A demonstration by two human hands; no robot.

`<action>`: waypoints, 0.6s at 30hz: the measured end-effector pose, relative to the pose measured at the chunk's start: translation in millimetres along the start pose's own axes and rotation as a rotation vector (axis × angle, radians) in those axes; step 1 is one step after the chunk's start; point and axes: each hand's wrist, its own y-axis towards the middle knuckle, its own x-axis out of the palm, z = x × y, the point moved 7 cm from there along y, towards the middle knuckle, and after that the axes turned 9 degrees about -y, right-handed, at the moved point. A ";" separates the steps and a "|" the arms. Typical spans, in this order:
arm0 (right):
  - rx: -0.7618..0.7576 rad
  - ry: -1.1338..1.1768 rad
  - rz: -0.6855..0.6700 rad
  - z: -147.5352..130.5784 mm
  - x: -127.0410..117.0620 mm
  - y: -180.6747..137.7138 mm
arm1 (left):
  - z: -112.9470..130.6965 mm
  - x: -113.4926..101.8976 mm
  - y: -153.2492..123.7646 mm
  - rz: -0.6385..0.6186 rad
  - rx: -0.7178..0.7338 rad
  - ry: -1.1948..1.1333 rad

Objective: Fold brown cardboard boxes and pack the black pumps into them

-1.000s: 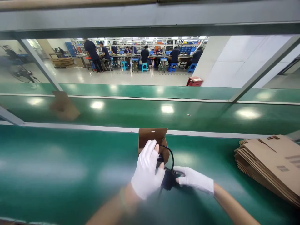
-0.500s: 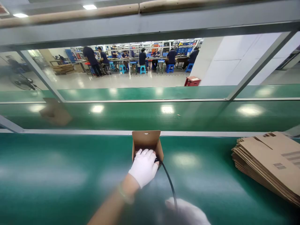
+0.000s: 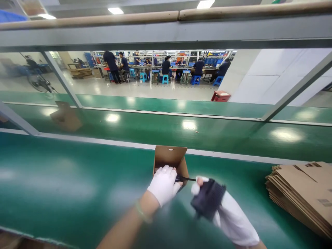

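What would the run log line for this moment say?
left hand: on box opening, pinching cable | right hand: holding black adapter beside box | flat cartons: stacked at right on belt

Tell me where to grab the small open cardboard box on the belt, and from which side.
Grip the small cardboard box by its two side walls, coming from above on the near side. Its mouth faces up with the rear flap upright, and the left hand already covers the near edge, where a black cable runs to the right hand.
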 end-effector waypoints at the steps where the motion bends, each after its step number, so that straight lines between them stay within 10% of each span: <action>1: -0.044 -0.023 0.087 -13.0 -3.5 8.5 | -0.2 -0.8 0.2 0.009 -0.016 -0.005; 10: -0.140 -0.727 0.782 -26.2 -0.1 40.8 | 0.8 -8.0 6.7 0.008 -0.090 -0.124; 18: -0.064 -0.274 0.288 -24.8 16.7 13.6 | -2.0 -2.4 3.2 -0.004 -0.138 -0.052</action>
